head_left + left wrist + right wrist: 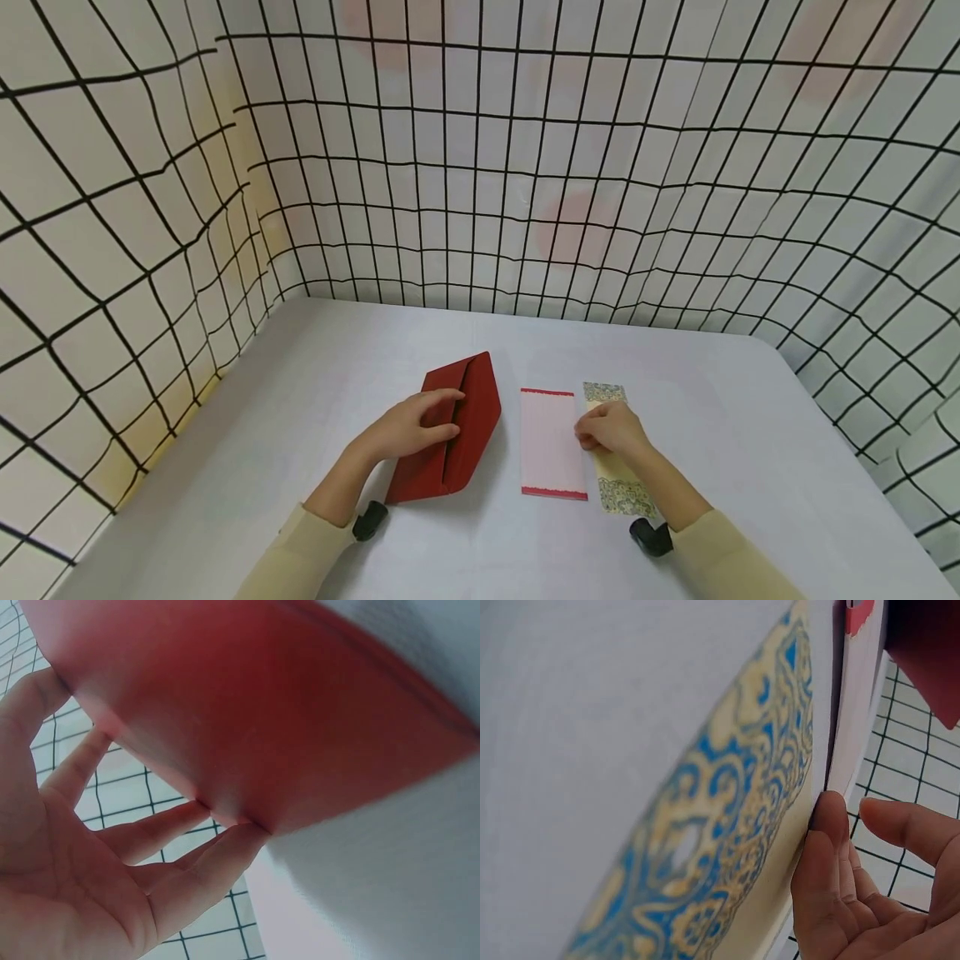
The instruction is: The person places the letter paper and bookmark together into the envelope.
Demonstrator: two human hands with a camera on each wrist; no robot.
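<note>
In the head view a red envelope [427, 467], its pointed flap unfolded, is tilted up from the table left of centre. My left hand [416, 421] lies across it and grips it, and the left wrist view shows fingertips dug in along its edge. To the right, a pale pink card [549, 446] with red end borders lies on the table. Beside it rests a yellow strip [622, 479] with ornate patterned ends. Over the strip, my right hand [615, 427] brings its fingertips to the card's right edge. A gap shows between thumb and forefinger in the right wrist view.
The white table [420, 550] is bounded by a white wall with a black grid [480, 167] at the back and sides. Dark wrist cameras sit on both forearms. At the far right stands a white rounded object [930, 458].
</note>
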